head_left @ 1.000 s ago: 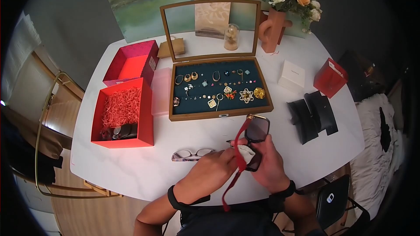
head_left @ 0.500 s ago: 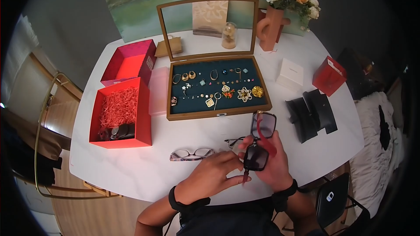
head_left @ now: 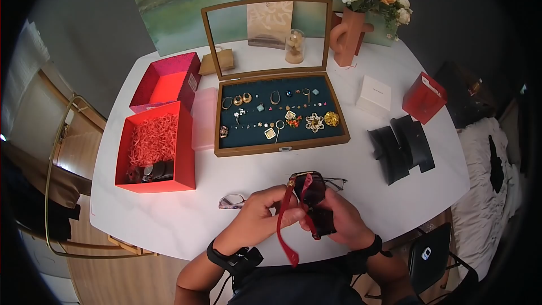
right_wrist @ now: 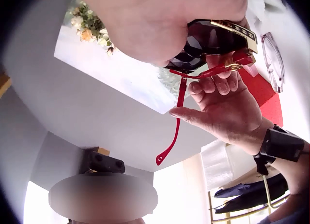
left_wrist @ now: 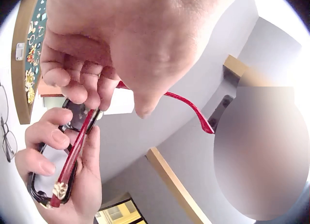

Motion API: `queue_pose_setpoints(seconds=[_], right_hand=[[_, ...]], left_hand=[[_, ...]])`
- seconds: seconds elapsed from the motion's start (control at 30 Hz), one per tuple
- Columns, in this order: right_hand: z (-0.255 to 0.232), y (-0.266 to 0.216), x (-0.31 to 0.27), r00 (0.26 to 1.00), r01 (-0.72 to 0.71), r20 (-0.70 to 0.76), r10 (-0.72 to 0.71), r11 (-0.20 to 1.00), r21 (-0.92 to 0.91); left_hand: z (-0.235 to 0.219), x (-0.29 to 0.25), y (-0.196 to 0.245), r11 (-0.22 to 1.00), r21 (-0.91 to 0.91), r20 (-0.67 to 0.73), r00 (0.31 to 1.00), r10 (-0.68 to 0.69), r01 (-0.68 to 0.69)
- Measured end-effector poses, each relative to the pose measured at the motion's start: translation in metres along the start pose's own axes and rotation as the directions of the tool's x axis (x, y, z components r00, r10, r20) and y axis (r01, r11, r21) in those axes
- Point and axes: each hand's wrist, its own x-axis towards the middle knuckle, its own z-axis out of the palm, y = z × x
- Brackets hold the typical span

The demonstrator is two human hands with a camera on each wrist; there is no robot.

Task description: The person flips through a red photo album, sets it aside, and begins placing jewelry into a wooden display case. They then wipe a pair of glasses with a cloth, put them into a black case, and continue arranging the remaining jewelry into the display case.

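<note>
1. Holding the dark sunglasses [head_left: 323, 221] is the right hand [head_left: 351, 223], with bent fingers round one lens and the thumb on the other side.
2. The left hand [head_left: 257, 214] has bent fingers by the sunglasses, its thumb well apart from them; I cannot tell if it grips.
3. The sunglasses are between the two hands, over the white table [head_left: 432, 195], with their red arms sticking out.
4. Just past the grip lies a pair of thin glasses [head_left: 337, 181], partly hidden.
5. Left of the grip, the left hand covers part of some clear glasses [head_left: 232, 200].
6. Past the grip stands a wooden box [head_left: 248, 149], its glass lid up and jewelry [head_left: 314, 123] inside.
7. Farther left is a red box [head_left: 183, 161] with red paper shreds [head_left: 152, 141].
8. To the right are black cases [head_left: 389, 157].
</note>
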Motion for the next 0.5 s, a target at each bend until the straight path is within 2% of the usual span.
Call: queue_pose_setpoints(seconds=[0.03, 0.07, 0.1, 0.17, 0.2, 0.23, 0.3, 0.37, 0.5], right_hand=[[0.002, 0.0, -0.001, 1.0, 0.015, -0.02, -0.016, 0.999, -0.046], [0.002, -0.001, -0.001, 1.0, 0.017, -0.021, -0.018, 0.999, -0.045], [0.002, -0.002, -0.002, 1.0, -0.001, -0.023, 0.001, 1.0, -0.009], [0.003, -0.003, -0.003, 0.999, -0.039, -0.021, 0.04, 0.997, 0.062], [0.003, -0.003, -0.003, 0.999, -0.038, -0.021, 0.039, 0.997, 0.061], [0.004, -0.004, -0.002, 0.998, -0.036, -0.039, 0.038, 0.998, 0.048], [0.004, -0.004, -0.003, 0.997, -0.025, -0.071, 0.027, 0.999, 0.031], [0.001, -0.004, -0.005, 0.996, -0.089, -0.001, 0.089, 0.996, 0.017], [-0.008, -0.004, -0.008, 0.987, -0.157, 0.059, 0.152, 0.985, 0.076]], left_hand=[[0.002, 0.0, 0.003, 0.999, -0.004, 0.024, 0.999, -0.032, 0.033], [-0.004, -0.001, -0.005, 0.99, -0.088, 0.047, 0.993, -0.104, 0.108], [-0.006, -0.001, -0.008, 0.99, -0.088, 0.052, 0.993, -0.105, 0.109], [-0.008, -0.001, -0.011, 0.98, -0.191, -0.025, 0.997, -0.067, 0.061], [-0.005, 0.0, -0.007, 0.983, -0.181, -0.061, 0.997, -0.056, 0.044], [-0.006, -0.001, -0.009, 0.983, -0.18, -0.06, 0.997, -0.054, 0.042], [-0.008, -0.002, -0.015, 0.984, -0.17, -0.077, 0.997, 0.03, -0.043], [-0.003, -0.001, -0.011, 0.976, -0.211, -0.051, 0.998, 0.04, -0.05], [0.004, 0.005, -0.021, 0.989, 0.129, -0.132, 0.987, 0.093, -0.076]])
